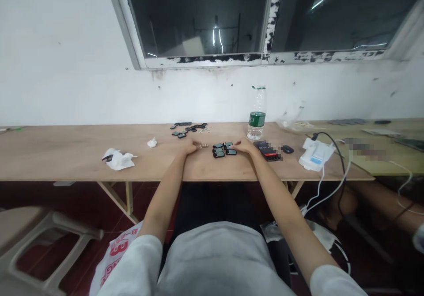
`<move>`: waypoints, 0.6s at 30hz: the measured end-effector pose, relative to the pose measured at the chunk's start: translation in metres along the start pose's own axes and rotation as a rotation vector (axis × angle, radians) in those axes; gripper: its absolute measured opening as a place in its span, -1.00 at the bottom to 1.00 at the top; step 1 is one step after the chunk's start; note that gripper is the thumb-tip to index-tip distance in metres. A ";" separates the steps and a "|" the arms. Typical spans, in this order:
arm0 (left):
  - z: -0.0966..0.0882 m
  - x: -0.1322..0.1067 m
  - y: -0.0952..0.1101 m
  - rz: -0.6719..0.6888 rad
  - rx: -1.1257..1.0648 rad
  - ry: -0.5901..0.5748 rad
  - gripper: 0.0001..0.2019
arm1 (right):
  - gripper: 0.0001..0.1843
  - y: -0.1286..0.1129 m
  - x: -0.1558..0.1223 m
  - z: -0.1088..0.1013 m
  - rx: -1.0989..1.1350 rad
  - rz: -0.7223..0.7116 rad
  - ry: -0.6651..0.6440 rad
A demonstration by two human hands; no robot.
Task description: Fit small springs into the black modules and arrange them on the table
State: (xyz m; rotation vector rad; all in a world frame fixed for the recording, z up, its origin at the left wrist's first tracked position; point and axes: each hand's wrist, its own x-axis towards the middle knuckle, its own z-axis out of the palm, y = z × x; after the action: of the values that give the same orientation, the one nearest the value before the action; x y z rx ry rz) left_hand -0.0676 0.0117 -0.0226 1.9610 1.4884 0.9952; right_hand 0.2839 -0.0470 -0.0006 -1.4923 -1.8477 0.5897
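Observation:
My left hand [190,146] rests on the wooden table, fingers slightly curled and apart. Just to the right of its fingertips lies a short row of small beige pieces [204,145]. A group of small dark-framed rectangular pieces with grey-green faces [218,152] lies flat between my hands. My right hand [244,145] reaches in from the right, its thumb and fingers closed at the edge of the upper right dark-framed piece [228,145]. The fingers partly cover that piece. Both wrists are low over the table.
More dark pieces [185,129] and tiny light bits lie behind. A water bottle [256,119], phone [266,150] and black oval object [288,149] stand or lie on the right, beside a white cabled device [316,153]. Crumpled tissues [119,159] lie left. Another person's arm [387,199] shows at right.

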 end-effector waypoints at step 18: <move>0.016 -0.008 0.032 0.377 -0.046 0.185 -0.77 | -0.76 -0.011 0.010 0.010 0.417 -0.055 0.249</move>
State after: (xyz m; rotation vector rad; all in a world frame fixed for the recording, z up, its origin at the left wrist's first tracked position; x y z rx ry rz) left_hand -0.0367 -0.0047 -0.0114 2.2144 1.1935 1.3882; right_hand 0.2676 -0.0397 0.0027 -1.1753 -1.4622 0.6802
